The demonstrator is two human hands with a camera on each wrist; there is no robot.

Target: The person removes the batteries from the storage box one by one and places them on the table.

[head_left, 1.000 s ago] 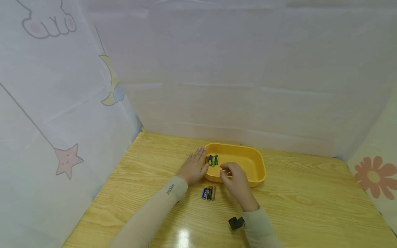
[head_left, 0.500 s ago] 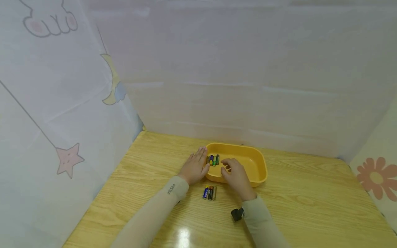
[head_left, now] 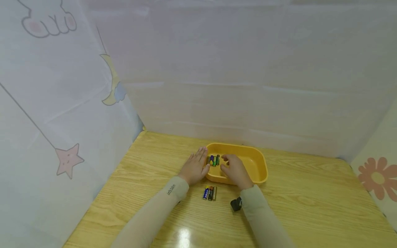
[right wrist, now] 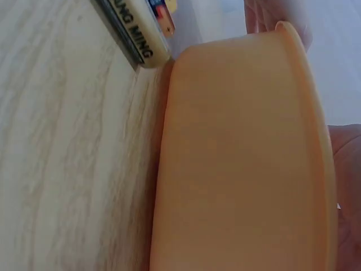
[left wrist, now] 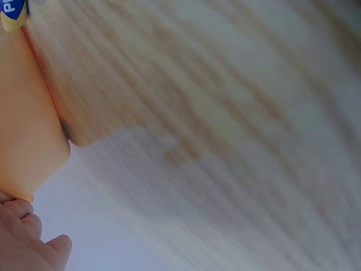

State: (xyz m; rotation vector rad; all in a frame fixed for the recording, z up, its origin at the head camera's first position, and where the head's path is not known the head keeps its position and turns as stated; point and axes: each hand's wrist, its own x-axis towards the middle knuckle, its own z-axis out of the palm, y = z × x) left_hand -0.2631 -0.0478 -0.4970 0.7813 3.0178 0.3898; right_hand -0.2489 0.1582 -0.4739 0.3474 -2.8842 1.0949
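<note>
A yellow plastic basin [head_left: 238, 148] stands on the wooden table. Inside it, by the left wall, several small batteries [head_left: 214, 161] lie side by side. My left hand [head_left: 194, 168] rests against the basin's left rim with its fingers straight. Over the front part of the basin is my right hand [head_left: 235, 170], fingers loosely bent, thumb and forefinger apart, no object visible between them. Just right of the batteries are its fingertips. On the table in front of the basin lie three more batteries: a blue one [head_left: 206, 193], a black one [head_left: 211, 193] and a gold one [head_left: 215, 193].
The pale wood table [head_left: 310, 199] reaches back to a white cloth wall [head_left: 248, 69]. Another cloth with printed drawings hangs on the left, and a flower print shows at the right. A black wrist device [head_left: 236, 204] sits under the right cuff.
My right hand has moved slightly farther forward over the basin, its fingertips now higher beside the batteries. The left hand, basin and batteries stay put.
</note>
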